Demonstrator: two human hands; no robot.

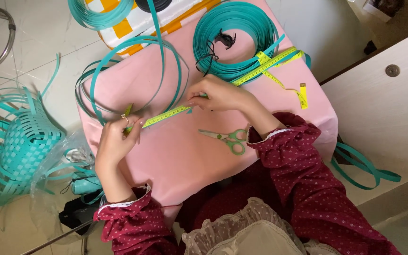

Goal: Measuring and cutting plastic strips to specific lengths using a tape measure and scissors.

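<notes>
On the pink desk lies the work, with a part-woven teal basket on the floor to the left, its loose strip ends fanning out, so by the look of it the weaving is only partly done. A coil of teal strip sits at the far edge, another loop trails off the near-left side. Both hands stretch a yellow tape along a strip; measuring seems in hand, cutting not yet, since the green scissors lie untouched near the right wrist. The left hand pinches the tape's end with fingers pressed together; the right hand pinches tape and strip together. The strip under the tape is mostly hidden, and the top coils are cut off.
</notes>
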